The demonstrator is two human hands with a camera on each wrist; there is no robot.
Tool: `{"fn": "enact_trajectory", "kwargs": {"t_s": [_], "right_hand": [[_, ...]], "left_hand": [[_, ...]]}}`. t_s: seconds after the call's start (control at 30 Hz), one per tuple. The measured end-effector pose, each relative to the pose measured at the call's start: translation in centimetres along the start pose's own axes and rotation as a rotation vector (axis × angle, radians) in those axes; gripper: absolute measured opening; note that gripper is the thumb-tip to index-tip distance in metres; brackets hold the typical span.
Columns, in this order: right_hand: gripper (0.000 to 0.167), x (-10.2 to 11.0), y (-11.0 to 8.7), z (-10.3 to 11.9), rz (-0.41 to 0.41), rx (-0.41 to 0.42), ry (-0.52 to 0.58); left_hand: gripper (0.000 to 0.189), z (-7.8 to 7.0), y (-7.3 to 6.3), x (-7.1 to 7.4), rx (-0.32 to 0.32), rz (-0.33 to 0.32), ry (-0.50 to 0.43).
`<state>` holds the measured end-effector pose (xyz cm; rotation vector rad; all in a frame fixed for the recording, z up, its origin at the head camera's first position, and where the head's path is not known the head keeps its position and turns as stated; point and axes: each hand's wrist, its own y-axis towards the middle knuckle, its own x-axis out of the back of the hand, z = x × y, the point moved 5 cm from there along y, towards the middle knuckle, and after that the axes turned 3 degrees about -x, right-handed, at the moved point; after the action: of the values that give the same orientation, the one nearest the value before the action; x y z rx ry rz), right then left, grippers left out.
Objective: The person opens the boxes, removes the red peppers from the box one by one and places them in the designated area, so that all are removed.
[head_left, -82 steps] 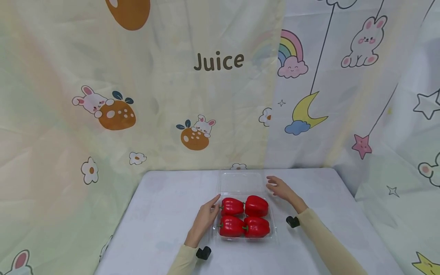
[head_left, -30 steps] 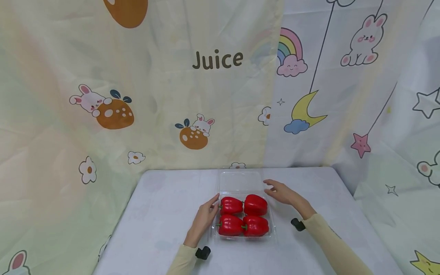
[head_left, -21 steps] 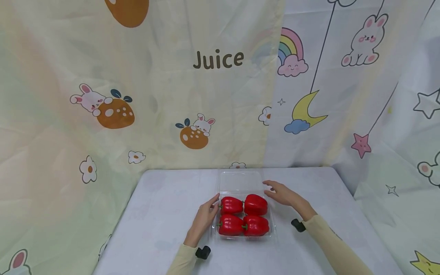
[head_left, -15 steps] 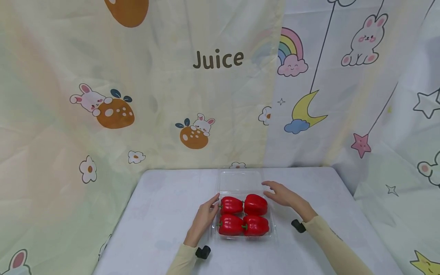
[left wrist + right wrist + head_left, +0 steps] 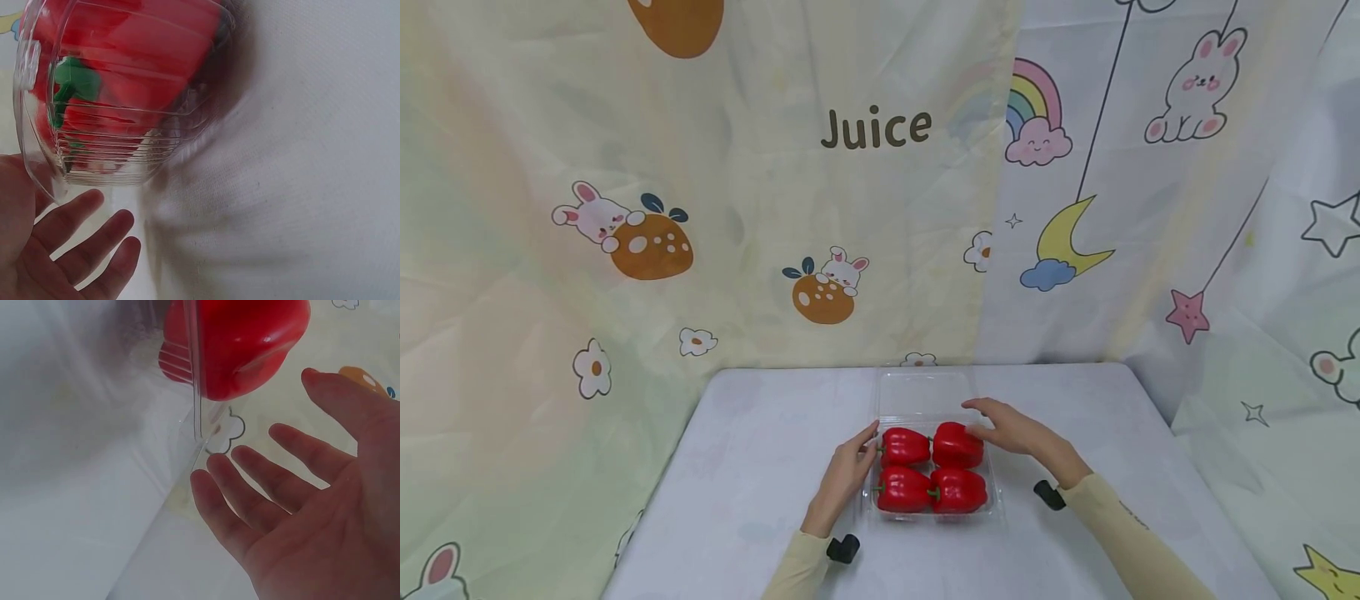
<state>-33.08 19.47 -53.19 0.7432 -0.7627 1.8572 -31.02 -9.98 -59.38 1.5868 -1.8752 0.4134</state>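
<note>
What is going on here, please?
A person is working at an open clear plastic box holding four glossy red bell peppers. The left hand is at the box's left side; the right hand, fingers loosely spread, hovers near the back right pepper, holding nothing. The transparent lid is folded back.

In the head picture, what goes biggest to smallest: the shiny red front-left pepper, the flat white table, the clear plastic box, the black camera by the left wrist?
1. Flat white table
2. Clear plastic box
3. Shiny red front-left pepper
4. Black left-wrist camera
</note>
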Motion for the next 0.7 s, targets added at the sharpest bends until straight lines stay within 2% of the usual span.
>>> {"fn": "enact_trajectory", "kwargs": {"t_s": [0.57,0.7], "right_hand": [[0.07,-1.1,-0.2,1.8,0.027,0.069,-0.034],[0.07,-1.6,-0.2,2.0,0.036,0.064,-0.016]], "left_hand": [[0.046,0.2,0.2,-0.1,0.024,-0.004,0.017],[0.047,0.3,0.2,-0.2,0.031,-0.001,0.016]]}}
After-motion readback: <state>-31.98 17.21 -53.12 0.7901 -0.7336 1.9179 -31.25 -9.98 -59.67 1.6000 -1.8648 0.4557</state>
